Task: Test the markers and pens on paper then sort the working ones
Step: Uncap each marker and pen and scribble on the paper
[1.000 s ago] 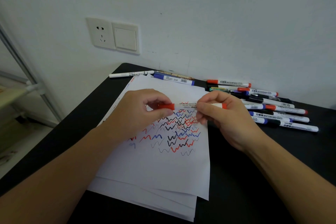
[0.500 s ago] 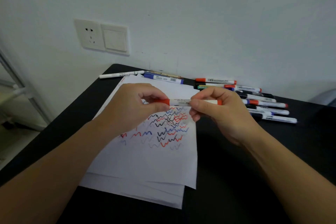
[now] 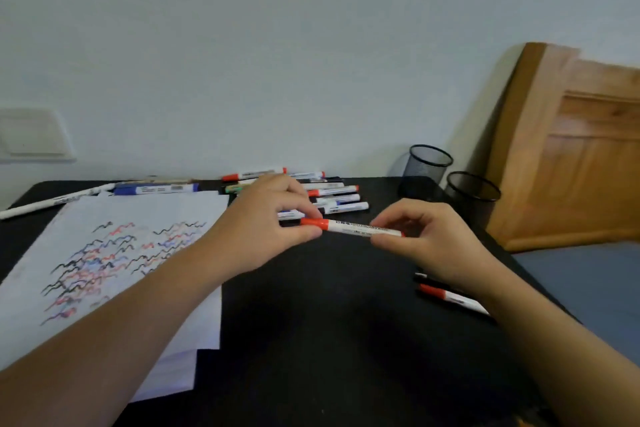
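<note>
A red-capped marker (image 3: 349, 227) is held level above the black worktop (image 3: 311, 315); its cap end is pinched by the left hand (image 3: 266, 222) at 9 o'clock, its tail by the right hand (image 3: 426, 239) at 3 o'clock; scribbled paper (image 3: 114, 253) lies at 9 o'clock; a marker pile (image 3: 332, 194) is seen at 12 o'clock; two mesh cups (image 3: 450, 180) stand at 2 o'clock.

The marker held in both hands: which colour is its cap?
Red-orange, on the marker; the head view, the only one, shows it.
</note>
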